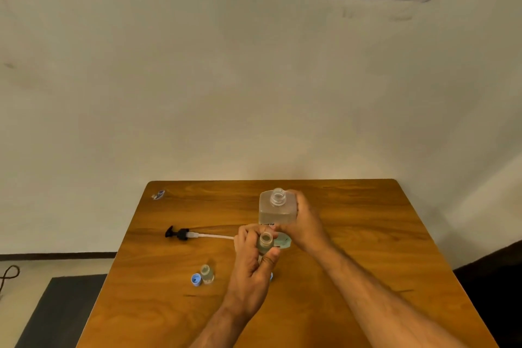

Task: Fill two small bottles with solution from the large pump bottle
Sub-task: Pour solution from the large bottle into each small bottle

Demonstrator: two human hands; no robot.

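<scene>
- Our left hand point(251, 268) has its fingers point(247, 237) and thumb curled round one small bottle point(265, 243), holding it upright and uncapped just above the counter point(353, 220), its open mouth facing up.
- Our right hand point(303, 223) wraps its fingers round the side of the large bottle point(278, 207), which has its pump off and its threaded neck bare; it looks lifted or just standing, and we cannot tell whether its base touches the counter.
- The relation that matters: the large bottle's open neck sits just beyond and above the small bottle's mouth, and the two bottles nearly touch. The large bottle's long axis is close to upright, so we judge the pour calls for tipping that neck toward us and down onto the small opening.
- The large bottle is clear and square-shouldered, with liquid filling its lower part. The small bottle is clear and seems to hold some pale liquid; how full, we cannot tell.
- A second small bottle point(207, 273) stands uncapped to the left, well clear of both hands, with a blue cap point(196, 279) touching it.
- The black pump head point(180, 233) lies on its side farther left, its tube pointing toward our left hand.
- A pale teal item point(284, 241) lies under our right wrist; we cannot identify it.
</scene>
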